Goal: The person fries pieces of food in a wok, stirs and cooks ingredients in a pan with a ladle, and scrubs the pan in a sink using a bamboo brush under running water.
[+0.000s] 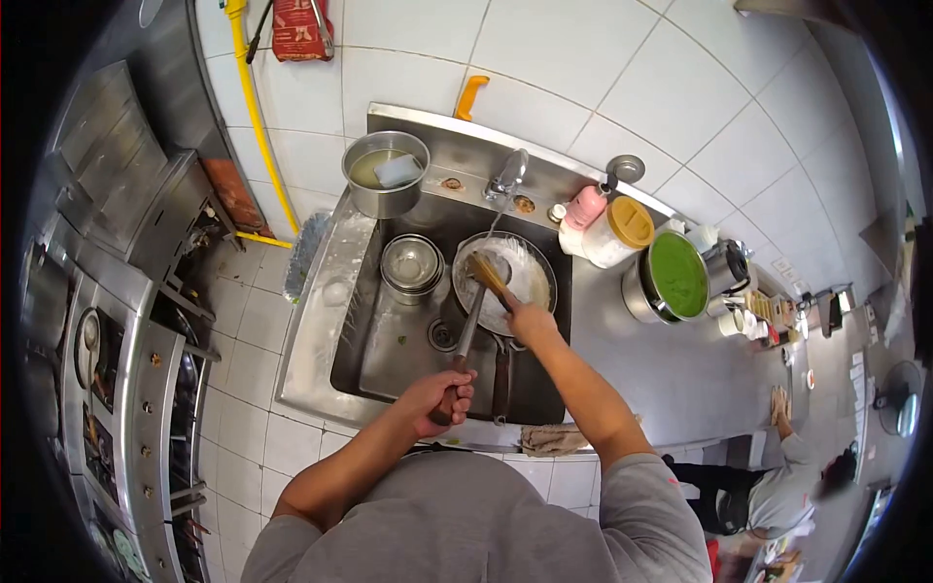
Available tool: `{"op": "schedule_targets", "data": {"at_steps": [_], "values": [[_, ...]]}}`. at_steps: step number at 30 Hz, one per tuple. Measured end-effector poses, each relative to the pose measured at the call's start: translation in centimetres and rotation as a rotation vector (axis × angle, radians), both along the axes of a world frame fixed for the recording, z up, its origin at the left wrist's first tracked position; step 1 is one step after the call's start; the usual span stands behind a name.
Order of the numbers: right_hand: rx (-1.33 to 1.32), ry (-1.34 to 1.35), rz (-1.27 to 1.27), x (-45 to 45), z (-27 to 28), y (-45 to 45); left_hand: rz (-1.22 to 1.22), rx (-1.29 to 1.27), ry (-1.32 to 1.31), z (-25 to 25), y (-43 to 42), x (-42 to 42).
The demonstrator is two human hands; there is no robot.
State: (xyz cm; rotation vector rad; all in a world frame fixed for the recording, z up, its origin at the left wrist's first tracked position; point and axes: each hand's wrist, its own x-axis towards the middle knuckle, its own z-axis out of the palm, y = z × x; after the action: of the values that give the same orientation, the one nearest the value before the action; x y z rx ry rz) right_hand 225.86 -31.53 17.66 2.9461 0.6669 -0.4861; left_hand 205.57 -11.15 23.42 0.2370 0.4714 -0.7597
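My left hand (pixel 442 398) is wrapped round the wooden handle of a long metal utensil (pixel 470 330), whose head reaches into a round pan (pixel 544 267) in the sink. My right hand (pixel 534 325) grips a brush (pixel 491 277) with tan bristles, held against the utensil's head over the pan. Water runs from the faucet (pixel 510 180) into the pan, where whitish foam shows. Another dark handle (pixel 501 384) rests below the pan. Left of it in the sink stand stacked metal bowls (pixel 411 264).
A pot of liquid (pixel 386 199) sits on the sink's back left corner. Right of the sink are a pink bottle (pixel 587 206), a yellow-lidded tub (pixel 630 223) and a green-filled pot (pixel 676 275). A stove (pixel 146 389) stands left; another person (pixel 777 486) is at right.
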Motion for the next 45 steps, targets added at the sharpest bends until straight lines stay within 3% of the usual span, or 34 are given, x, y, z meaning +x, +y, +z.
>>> {"op": "schedule_targets", "data": {"at_steps": [3,7,9,10,12,13,16,18,19,21,22,25,27,29,31,33,35,36,37,39,40,43,44,45], "values": [[0.050,-0.024,-0.200,2.1,-0.8,-2.3,-0.013,0.174,-0.068,-0.7,-0.3,-0.4],[-0.091,0.057,0.002,-0.3,1.4,-0.4,-0.090,0.439,-0.175,-2.0,-0.5,-0.6],[-0.042,0.024,-0.109,3.1,-1.0,-3.1,-0.135,0.568,-0.239,-3.1,-0.8,-1.7],[0.028,-0.103,-0.142,1.7,2.5,-2.6,-0.130,0.614,-0.248,-3.3,-0.8,-1.6],[0.019,-0.117,-0.146,1.9,-1.4,-2.2,-0.131,0.665,-0.259,-3.8,-0.8,-1.6],[-0.082,-0.025,0.024,1.1,-1.5,-1.9,-0.140,0.691,-0.260,-3.5,-1.0,-1.5],[0.007,0.162,-0.144,2.2,2.3,-2.9,-0.172,0.775,-0.253,-3.6,-0.9,-1.9],[-0.019,-0.110,-0.120,3.7,1.9,-4.0,-0.200,0.825,-0.258,-4.1,-1.3,-1.8],[-0.079,-0.249,-0.042,4.0,-1.2,-4.1,-0.164,0.747,-0.282,-4.5,-1.7,-1.2],[0.016,-0.289,-0.041,0.6,-2.2,-2.6,-0.134,0.673,-0.309,-3.8,-1.6,-0.6],[0.014,-0.142,0.086,0.0,-3.1,-2.9,-0.103,0.587,-0.224,-2.7,-1.1,-0.6],[0.072,0.061,-0.035,-1.0,0.2,-5.1,-0.059,0.408,-0.112,-2.0,0.1,-1.5],[0.078,-0.093,-0.123,1.1,0.9,-6.6,-0.058,0.307,-0.089,-2.5,-0.3,-2.4],[0.075,-0.150,-0.175,2.7,-1.2,-6.8,-0.069,0.037,-0.059,-3.2,-1.4,-2.6],[0.074,-0.235,-0.124,2.6,-2.6,-5.7,-0.075,0.024,-0.040,-3.2,-1.7,-3.0],[0.060,-0.208,-0.109,1.2,-0.4,-5.4,-0.047,0.136,-0.088,-3.0,-0.9,-2.9],[-0.044,0.013,0.095,0.3,2.0,-6.6,-0.041,0.157,-0.099,-3.6,-0.2,-2.8],[0.062,-0.074,0.183,1.3,-0.1,-8.0,-0.039,0.181,-0.120,-3.9,0.2,-2.7],[0.058,-0.078,0.200,1.7,1.4,-7.9,-0.048,0.167,-0.118,-3.9,0.3,-2.6],[0.332,0.379,-0.256,1.5,6.1,-7.4,-0.023,0.184,-0.126,-3.8,-0.2,-2.7],[0.378,0.421,-0.370,2.3,4.8,-7.1,-0.024,0.211,-0.135,-3.8,-0.4,-2.9],[0.411,0.315,-0.421,1.3,1.2,-4.9,-0.013,0.208,-0.109,-4.3,-1.1,-3.1],[0.458,0.014,-0.187,3.2,-6.9,-6.1,-0.007,0.224,-0.095,-4.2,-1.0,-2.8],[0.550,0.259,-0.300,1.7,-2.7,-5.7,0.009,0.222,-0.105,-4.1,-0.6,-2.3]]}}
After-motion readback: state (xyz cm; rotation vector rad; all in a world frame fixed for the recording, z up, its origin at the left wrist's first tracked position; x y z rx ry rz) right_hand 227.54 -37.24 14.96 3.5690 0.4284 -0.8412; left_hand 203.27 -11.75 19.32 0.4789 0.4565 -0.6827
